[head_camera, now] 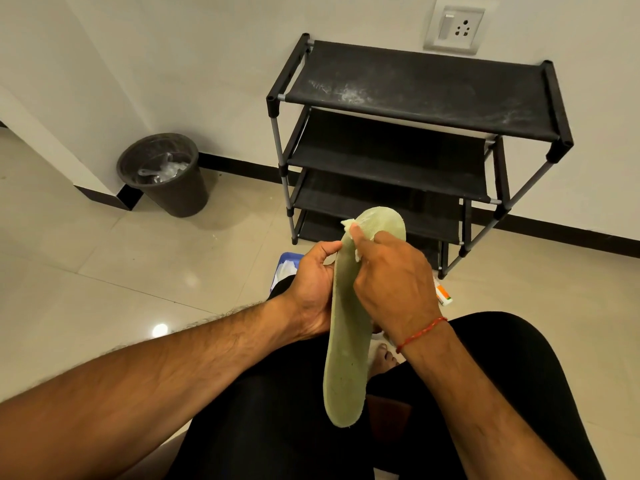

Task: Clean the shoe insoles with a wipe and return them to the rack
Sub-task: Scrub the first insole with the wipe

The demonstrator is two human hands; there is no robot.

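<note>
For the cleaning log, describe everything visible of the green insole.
The insole is pale green, long and thin, foam-like, with a dimpled texture at the rounded toe end and a few dark specks lower down. It is held in the air, toe end farthest from the camera, heel end nearest. The left hand grips its left edge near the middle; the right hand presses a white wipe against its upper part.

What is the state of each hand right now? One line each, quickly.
Left hand: closed, gripping the insole.
Right hand: closed, pinching a wipe against the insole.
</note>
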